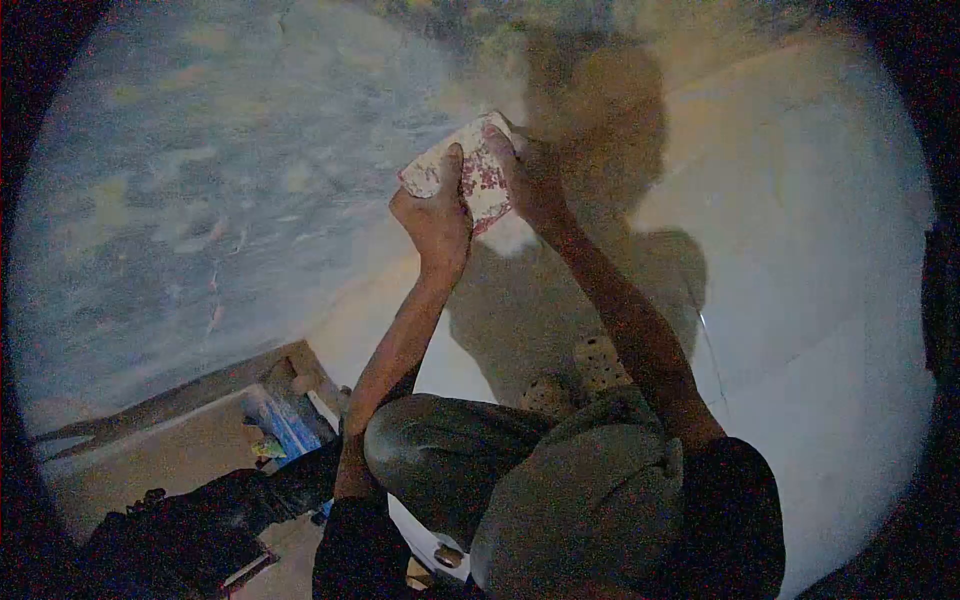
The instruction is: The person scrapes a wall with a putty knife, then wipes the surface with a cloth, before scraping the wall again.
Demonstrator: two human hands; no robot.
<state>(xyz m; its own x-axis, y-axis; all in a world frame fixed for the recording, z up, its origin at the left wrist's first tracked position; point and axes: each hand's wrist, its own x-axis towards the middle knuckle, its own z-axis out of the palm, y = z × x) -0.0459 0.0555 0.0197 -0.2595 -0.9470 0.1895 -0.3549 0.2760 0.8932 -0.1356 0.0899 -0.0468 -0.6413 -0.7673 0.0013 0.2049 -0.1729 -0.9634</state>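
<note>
A flat, bent piece (485, 182), whitish with dark red patches, is held up between my two hands; its material is hard to make out. My left hand (435, 228) grips its left and lower side, thumb pressed on its face. At the upper right edge, my right hand (532, 180) is closed on it, with the thumb over the top and the other fingers hidden behind. The view is dim and grainy, so the piece's back cannot be seen.
Behind my hands stretches a mottled blue-grey surface (230, 190), beside a paler one (820, 300) carrying my shadow. Lower left, a cardboard box (170, 425) holds a blue package (290, 425), with black cloth (210, 515) near it. Perforated shoes (600, 362) show beyond my bent knees (430, 440).
</note>
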